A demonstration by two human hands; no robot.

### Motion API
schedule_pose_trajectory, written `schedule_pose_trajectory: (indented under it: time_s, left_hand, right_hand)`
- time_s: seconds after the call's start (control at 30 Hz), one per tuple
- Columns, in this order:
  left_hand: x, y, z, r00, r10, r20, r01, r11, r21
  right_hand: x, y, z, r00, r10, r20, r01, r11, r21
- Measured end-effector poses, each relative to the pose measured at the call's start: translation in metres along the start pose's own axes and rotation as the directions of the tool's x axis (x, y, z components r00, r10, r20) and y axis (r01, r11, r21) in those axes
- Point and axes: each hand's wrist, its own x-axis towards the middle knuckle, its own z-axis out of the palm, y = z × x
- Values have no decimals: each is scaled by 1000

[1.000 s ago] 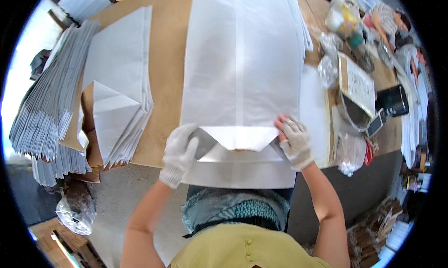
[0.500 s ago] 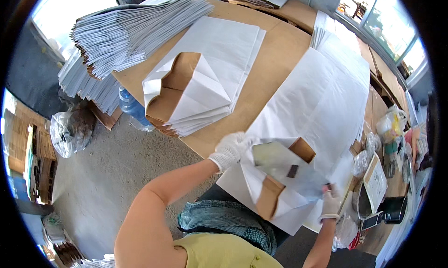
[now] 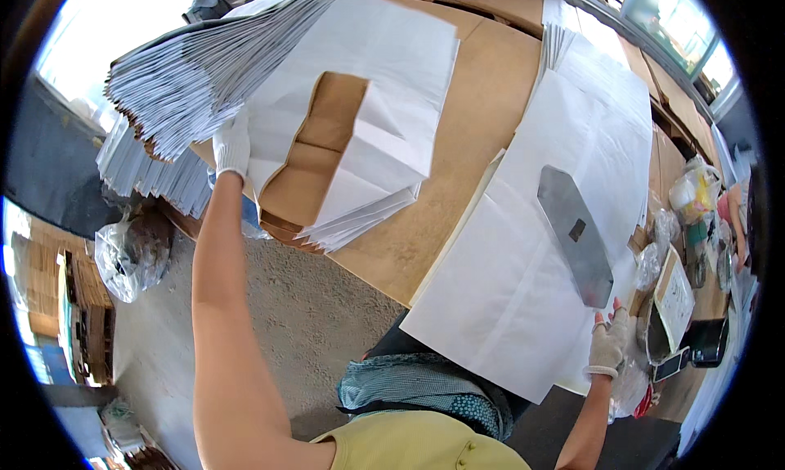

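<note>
A: What sits farthest left?

B: A crumpled clear plastic bag (image 3: 131, 253) on the concrete floor (image 3: 302, 323), below the desk's edge. Above it, a tall stack of flat white paper bags (image 3: 204, 65) fans out over the corner of the desk (image 3: 482, 102).

A: And the left hand?

B: The left hand (image 3: 231, 145), in a white glove, is stretched far out with the arm nearly straight. It rests at the left edge of a folded paper bag (image 3: 352, 134), white outside and brown inside, which lies on top of a lower pile of the same bags on the desk. The fingers are hidden behind the bag's edge, so I cannot tell whether they are pinched or spread.

A: What lies in the middle?

B: Bare brown desk, then a large white paper sheet (image 3: 531, 257) spread flat, its near corner hanging over the desk's front edge. A long flat metal plate (image 3: 575, 233) with rounded ends lies on it, slanted.

A: The right hand?

B: The right hand (image 3: 609, 339), also gloved, sits at the plate's lower end, by the sheet's right edge. Its fingers point up, slightly apart; they hold nothing that I can see.

A: Further right?

B: Small clear plastic bags (image 3: 650, 261), a brown cardboard box (image 3: 672, 298) and a dark phone (image 3: 672, 364), crowded at the desk's right edge.
</note>
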Motion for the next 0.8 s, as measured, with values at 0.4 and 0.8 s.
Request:
schedule_pose_trajectory:
  time_s: [0.4,0.8]
  left_hand:
    - [-238,-96,4,762,-248,598,636,463,-618]
    - [-356,95,84,268,225,937,-238,958,-162]
  right_hand:
    - [-113,-28,-54,419,665,618,-855,518,23]
    - [-95,-29,6,898,234,374,-275,959,61]
